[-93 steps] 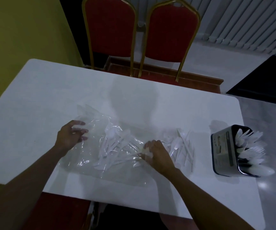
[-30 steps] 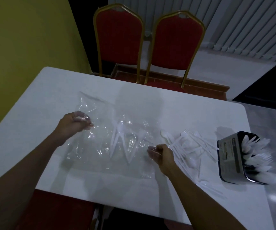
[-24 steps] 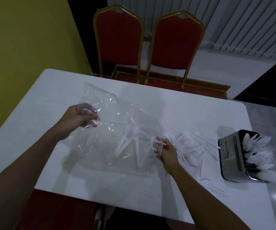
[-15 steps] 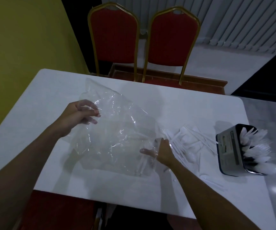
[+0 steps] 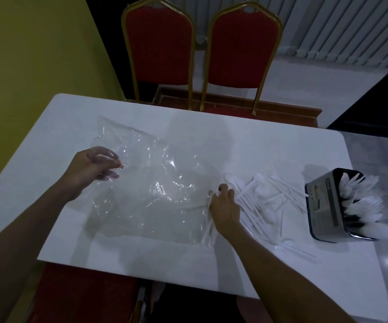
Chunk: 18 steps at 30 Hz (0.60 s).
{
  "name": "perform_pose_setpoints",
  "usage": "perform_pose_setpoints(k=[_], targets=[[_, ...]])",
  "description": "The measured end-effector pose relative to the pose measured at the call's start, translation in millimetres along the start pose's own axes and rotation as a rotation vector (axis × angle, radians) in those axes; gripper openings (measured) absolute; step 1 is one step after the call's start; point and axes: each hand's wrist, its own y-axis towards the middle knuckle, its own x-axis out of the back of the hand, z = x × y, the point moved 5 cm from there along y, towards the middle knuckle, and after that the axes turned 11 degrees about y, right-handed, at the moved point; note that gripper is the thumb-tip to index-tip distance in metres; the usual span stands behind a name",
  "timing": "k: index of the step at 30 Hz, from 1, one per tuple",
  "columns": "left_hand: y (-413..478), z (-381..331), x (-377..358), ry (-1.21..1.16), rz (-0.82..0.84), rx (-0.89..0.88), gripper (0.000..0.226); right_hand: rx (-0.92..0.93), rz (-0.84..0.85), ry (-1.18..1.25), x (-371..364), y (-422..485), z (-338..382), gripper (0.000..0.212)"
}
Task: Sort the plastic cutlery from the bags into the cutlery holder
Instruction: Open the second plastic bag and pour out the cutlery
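Head view: left hand [image 5: 90, 167] pinches clear bag [image 5: 155, 190], right hand [image 5: 225, 208] grips bag's edge beside loose cutlery [image 5: 265, 199].

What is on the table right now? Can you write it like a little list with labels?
table: white rectangular table
bag: clear crinkly plastic bag, nearly empty
left hand: pinching the bag's left end
right hand: gripping the bag's right end
loose pile: white plastic cutlery, beside the right hand
holder: dark box-shaped cutlery holder, at the table's right edge, already holding white cutlery
behind: two red chairs
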Motion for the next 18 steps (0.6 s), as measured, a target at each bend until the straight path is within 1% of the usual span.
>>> perform_pose_setpoints(k=[2, 5, 7, 8, 11, 13, 14, 17, 18], targets=[[0.8, 9.0, 3.6, 0.006, -0.009, 0.01, 0.011, 0.145, -0.001, -0.107, 4.4, 2.4, 2.9, 0.024], [1.8, 23.5, 7.5, -0.001, -0.024, 0.025, 0.015, 0.245, -0.083, -0.176, 17.2, 6.2, 0.0, 0.024], [3.0, 33.2, 9.7, 0.004, -0.031, 0.035, 0.018, 0.248, -0.124, -0.151, 25.4, 7.8, -2.2, 0.017], [3.5, 37.9, 10.6, 0.006, -0.03, 0.044, 0.02, 0.209, -0.125, -0.095, 30.6, 7.4, -4.1, 0.012], [9.4, 55.1, 19.2, 0.073, -0.034, 0.076, 0.024, 0.073, -0.014, 0.059, 30.3, 0.0, -20.7, 0.01], [15.5, 63.5, 29.1, 0.253, -0.108, 0.082, 0.037, 0.005, 0.022, 0.139, 28.1, -9.0, -33.1, 0.014], [18.0, 67.3, 33.2, 0.382, -0.183, 0.092, 0.049, -0.023, 0.029, 0.163, 26.3, -13.6, -39.1, 0.016], [20.4, 74.8, 29.0, 0.787, -0.476, 0.11, 0.089, -0.048, 0.056, 0.161, 15.5, -26.4, -51.9, 0.022], [20.7, 74.3, 17.4, 0.878, -0.522, 0.074, 0.093, -0.064, 0.07, 0.167, 11.7, -30.1, -53.6, 0.024]])
